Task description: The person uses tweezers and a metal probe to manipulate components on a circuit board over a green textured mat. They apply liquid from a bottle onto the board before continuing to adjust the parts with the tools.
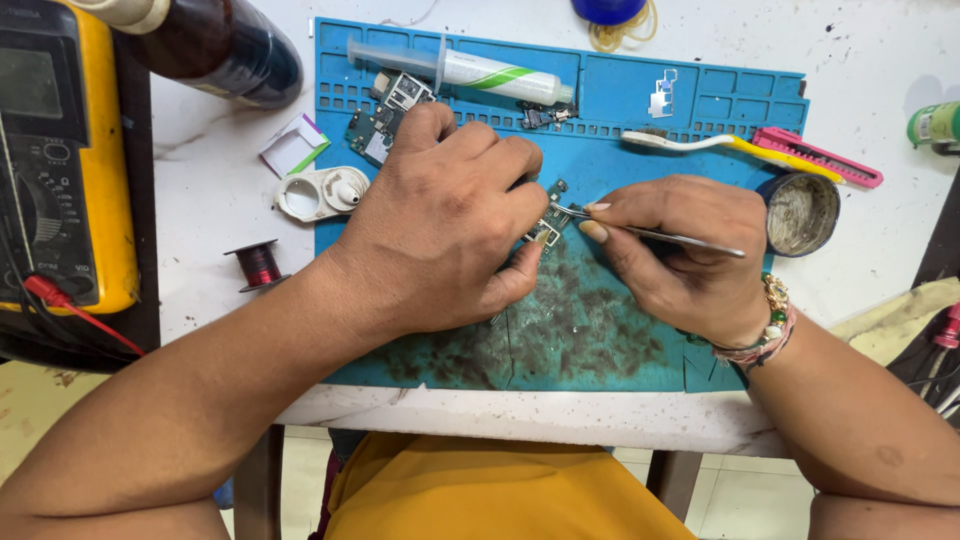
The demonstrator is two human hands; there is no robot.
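White and speckled, the bench (230, 190) carries a blue mat (620, 100) with a dark, worn patch in the middle. On that mat lies a small green board (551, 215). The left hand (440, 230) is curled over it, and its fingertips press the board down at the edge. The right hand (680, 250) pinches thin metal tweezers (650, 236), and their tips touch the board.

The board looks very light, thin and stiff. It could likely snap or get scratched, and its tiny parts look easy to knock off. The safe place to hold it seems to be the bare edges, not the top. It may slide on the mat if it is not pinned.

A bigger board (385, 115) lies under the left fingers, near a white tube (490, 75). A toothbrush (700, 142), a round tin (802, 212), a copper wire spool (258, 264) and a yellow meter (60, 150) sit nearby.
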